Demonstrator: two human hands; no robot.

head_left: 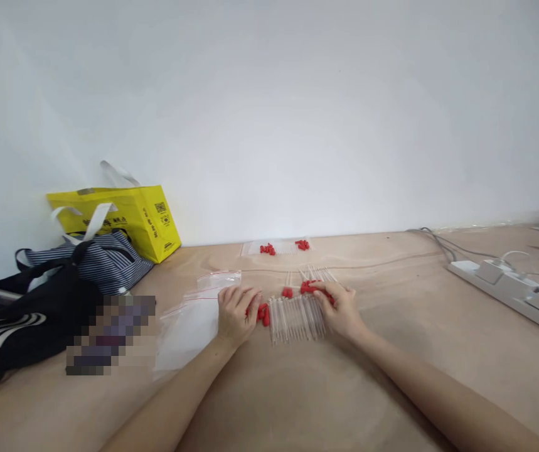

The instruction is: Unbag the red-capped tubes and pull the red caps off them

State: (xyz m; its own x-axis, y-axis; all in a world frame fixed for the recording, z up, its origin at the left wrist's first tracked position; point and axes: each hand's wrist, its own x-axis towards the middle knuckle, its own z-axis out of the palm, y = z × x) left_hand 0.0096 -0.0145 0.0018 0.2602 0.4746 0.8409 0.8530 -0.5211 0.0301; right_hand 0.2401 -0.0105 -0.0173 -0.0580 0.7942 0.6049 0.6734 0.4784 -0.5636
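A row of thin clear plastic tubes [297,319] lies side by side on the table between my hands. My left hand [236,314] is at the left end of this row, fingers bent and closed on a small red piece. More small red pieces [263,314] lie against its fingertips. Behind the row's right end, my right hand [342,309] pinches another small red piece between thumb and fingers. Next to it are a red cluster [307,286] and a separate red piece [287,292]. Thin white sticks [328,274] fan out behind the right hand.
Clear zip bags [187,336] lie left of my left hand. Further back is a bag [281,248] with red pieces and tubes. A yellow bag [160,220], a striped bag [113,257] and a black bag [57,314] stand left. At right lies a power strip [509,292] with cables.
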